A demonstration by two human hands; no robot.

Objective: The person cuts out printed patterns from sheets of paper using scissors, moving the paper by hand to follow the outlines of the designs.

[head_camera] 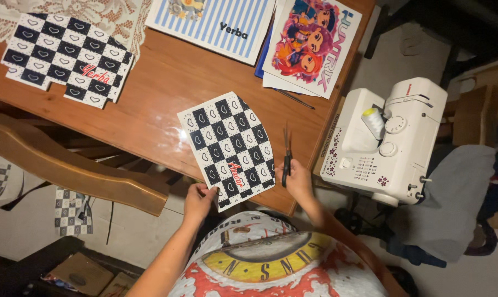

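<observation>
— Near the front edge of the wooden table (161, 93), what are my hands doing?

— I'm pinching the lower corner of the checkered sheet (228, 149) with my left hand (198, 199), fingers closed on its edge. The sheet is black and white with small hearts and is lying flat on the table, its lower part sticking out past the front edge.

— And the right hand (298, 179)?

— It's gripping the black handles of the scissors (286, 157), fingers clenched around them. The blades are pointing away from me, lying just beside the right edge of the checkered sheet; I cannot tell whether they're touching it.

— What else is sitting on the table?

— A second checkered cut-out (67, 55) is lying toward the far left corner, partly on a lace cloth (111, 14). A blue striped sheet (216, 25) and a colourful cartoon print (312, 44) are resting along the far edge, well apart from my hands.

— Beyond the right edge?

— A white sewing machine (389, 137) is standing just beside the table, and a wooden chair back (67, 165) is showing on the left
</observation>
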